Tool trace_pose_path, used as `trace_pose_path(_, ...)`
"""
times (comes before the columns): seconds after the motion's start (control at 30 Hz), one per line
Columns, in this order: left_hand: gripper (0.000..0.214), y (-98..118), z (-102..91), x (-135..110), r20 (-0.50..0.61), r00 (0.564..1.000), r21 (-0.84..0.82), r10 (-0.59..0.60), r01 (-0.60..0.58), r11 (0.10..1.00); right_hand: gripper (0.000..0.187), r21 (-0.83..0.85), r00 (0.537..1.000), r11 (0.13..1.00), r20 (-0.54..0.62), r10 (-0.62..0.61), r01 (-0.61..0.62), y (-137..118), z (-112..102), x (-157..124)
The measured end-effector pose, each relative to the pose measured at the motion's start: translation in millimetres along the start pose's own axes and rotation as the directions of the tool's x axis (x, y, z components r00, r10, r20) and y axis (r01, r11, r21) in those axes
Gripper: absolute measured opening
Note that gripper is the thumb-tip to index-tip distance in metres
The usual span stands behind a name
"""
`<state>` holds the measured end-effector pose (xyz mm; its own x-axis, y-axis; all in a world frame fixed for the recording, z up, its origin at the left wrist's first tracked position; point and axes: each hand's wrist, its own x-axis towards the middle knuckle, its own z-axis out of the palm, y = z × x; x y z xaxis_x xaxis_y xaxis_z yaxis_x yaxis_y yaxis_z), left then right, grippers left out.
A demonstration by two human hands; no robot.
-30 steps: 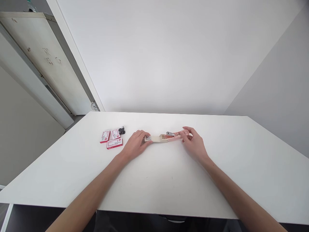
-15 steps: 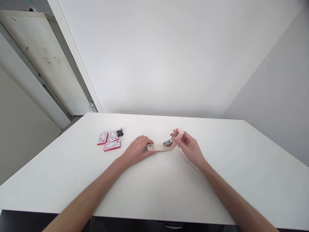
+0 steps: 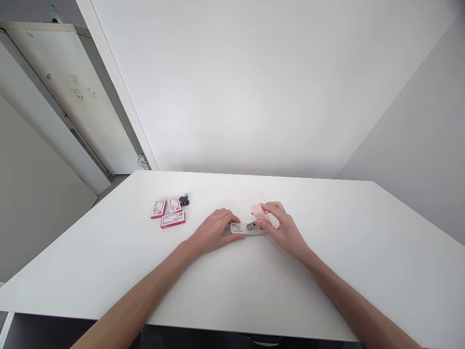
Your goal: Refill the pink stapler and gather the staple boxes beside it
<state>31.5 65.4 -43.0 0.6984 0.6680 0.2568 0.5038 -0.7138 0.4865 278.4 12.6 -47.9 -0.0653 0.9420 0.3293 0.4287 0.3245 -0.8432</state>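
A stapler [image 3: 237, 228] with a cream base and a pink top lies on the white table in front of me. My left hand [image 3: 217, 229] grips the left end of the base between thumb and fingers. My right hand [image 3: 282, 228] pinches the raised pink top [image 3: 258, 211], which is tilted up from the base. A metal magazine [image 3: 251, 226] shows between top and base, near my right thumb. My right fingers cover the hinge end in part.
Left of my hands lie three red-and-white small boxes [image 3: 173, 219] on the white table [image 3: 225, 291]. Black binder clips [image 3: 184, 199] sit beside them. A white wall [image 3: 240, 97] rises behind the table, and a worn cabinet [image 3: 83, 97] stands at the far left.
The pink top has swung down and left toward the base, my right hand moving with it. My left hand keeps its hold on the base. The view has shifted slightly.
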Motion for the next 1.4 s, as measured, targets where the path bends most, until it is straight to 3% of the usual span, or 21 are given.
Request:
trace_pose_path(0.33,0.039,3,2.1,2,0.028,0.998,0.028,0.058,-0.058,0.998,0.030,-0.012,0.985,1.000,0.170,0.008,-0.006,-8,6,-5)
trace_pose_path(0.67,0.041,2,2.1,2,0.027,0.999,0.062,0.044,-0.046,0.997,0.050,-0.149,0.960,0.980,0.267,-0.085,0.128,2,10,-8)
trace_pose_path(1.03,0.043,-14,3.4,-2,-0.207,0.974,0.110,-0.095,0.120,0.987,0.059,-0.204,0.987,0.978,0.162,-0.020,0.053,17,9,-5)
trace_pose_path(1.4,0.034,-17,3.6,-3,-0.302,0.944,0.177,-0.132,0.191,0.966,0.080,-0.111,0.959,0.994,0.283,0.017,0.015,-1,6,-5)
